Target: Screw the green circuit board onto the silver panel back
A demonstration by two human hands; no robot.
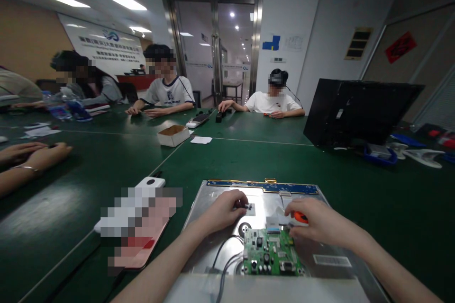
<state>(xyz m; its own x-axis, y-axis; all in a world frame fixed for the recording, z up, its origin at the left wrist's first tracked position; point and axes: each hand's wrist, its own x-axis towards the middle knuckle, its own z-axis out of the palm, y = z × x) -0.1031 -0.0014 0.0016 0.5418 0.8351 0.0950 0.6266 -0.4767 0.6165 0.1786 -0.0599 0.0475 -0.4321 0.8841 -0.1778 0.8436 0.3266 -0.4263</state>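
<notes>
A flat metal-backed display panel (pixel 209 199) lies on the table before me, a blue circuit strip (pixel 295 188) along its far edge. Fixed to its near middle is a green circuit board (pixel 261 258) with dark cables at its left side. My left hand (pixel 225 210) rests over the panel's left part, fingers curled together beside a small dark piece on a pale patch; what they grip is unclear. My right hand (pixel 318 222) is closed round an orange-handled tool (pixel 300 217) at the board's far right corner. The tool's tip is hidden. Clear film and a flat ribbon cable (pixel 273 228) lie between the hands.
Left of the panel lie a white device (pixel 151 184) and a pink phone-like slab (pixel 149 232). A small open box (pixel 173 136) stands farther off. A black monitor (pixel 359 111) stands at right. Co-workers sit across the table; another person's hands (pixel 46 158) show at left.
</notes>
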